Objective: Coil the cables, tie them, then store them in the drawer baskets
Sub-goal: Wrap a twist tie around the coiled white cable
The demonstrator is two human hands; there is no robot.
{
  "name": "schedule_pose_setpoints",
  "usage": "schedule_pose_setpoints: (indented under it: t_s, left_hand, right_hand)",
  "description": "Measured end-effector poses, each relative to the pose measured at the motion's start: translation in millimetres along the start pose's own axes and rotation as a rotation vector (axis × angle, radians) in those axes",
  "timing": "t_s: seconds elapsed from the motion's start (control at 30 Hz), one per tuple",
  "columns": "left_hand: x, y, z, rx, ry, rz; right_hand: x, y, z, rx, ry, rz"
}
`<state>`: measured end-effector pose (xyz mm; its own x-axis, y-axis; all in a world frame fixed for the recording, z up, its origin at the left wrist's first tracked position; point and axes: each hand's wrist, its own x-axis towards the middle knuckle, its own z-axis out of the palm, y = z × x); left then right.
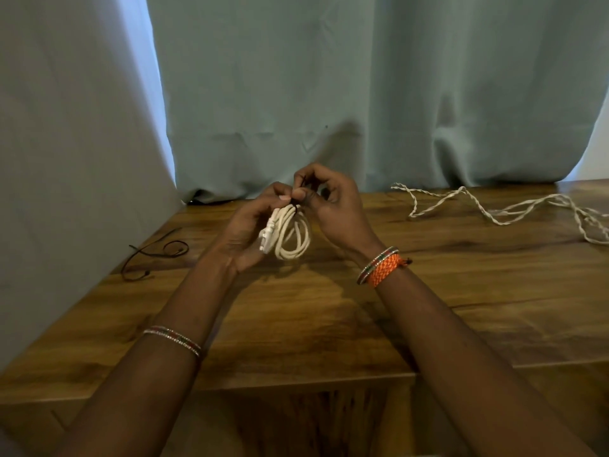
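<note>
Left hand [250, 225]: I see it raised above the table, palm turned inward, fingers curled round the coiled white cable, thumb tip pressed at the top of the coil against the dark tie.
Right hand [333, 206]: I see it raised beside the left, almost touching it, thumb and forefinger pinching the dark tie at the top of the coil; the other fingers are curled loosely behind.
Coiled white cable [291, 237]: several loops gathered into one bundle, hanging downward from the left hand's grip, clear of the tabletop. Its white plug ends lie against the left palm.
Dark tie [296, 206]: a thin black strand at the top of the coil, between the two thumbs. I cannot tell whether it is knotted.
Loose white cable [501, 209]: twisted, uncoiled, sprawled on the table at the far right, well apart from both hands, running out past the right edge of view.
Black cord [155, 253]: thin, lying in loose curves on the table at the left, near the curtain, untouched.
Wooden table [296, 324]: brown, grained top; its front edge crosses below the forearms.
Curtain [329, 87]: pale blue-grey fabric hanging behind the table and along its left side.
Orange braided bracelet [384, 270]: on the right wrist, beside a beaded bangle.
Beaded bangles [173, 339]: on the left forearm.
</note>
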<state>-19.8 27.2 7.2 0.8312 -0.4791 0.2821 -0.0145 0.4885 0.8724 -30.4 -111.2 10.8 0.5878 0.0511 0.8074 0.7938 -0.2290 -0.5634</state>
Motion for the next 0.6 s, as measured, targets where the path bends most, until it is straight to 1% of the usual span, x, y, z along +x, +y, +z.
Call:
schedule_pose_setpoints:
  t_s: [0.13,0.17,0.27,0.4,0.47,0.6]
  left_hand:
    - [-2,-1,13,-0.022,0.108,0.055]
    - [-2,-3,13,-0.005,0.112,0.048]
    - [-4,-7,11,0.039,0.061,-0.038]
    - [-6,-9,13,0.031,0.110,-0.106]
    - [-8,-10,12,0.092,0.108,-0.103]
    - [-16,-8,15,0.230,0.129,-0.103]
  right_hand:
    - [-2,-4,4,0.108,-0.022,0.021]
    - [-1,-4,3,0.117,-0.026,0.024]
    - [3,-4,-3,0.116,-0.026,0.015]
    - [0,-3,-9,0.057,-0.091,0.028]
    - [-2,-3,-8,0.075,-0.119,0.060]
    - [2,-1,-12,0.048,-0.126,0.040]
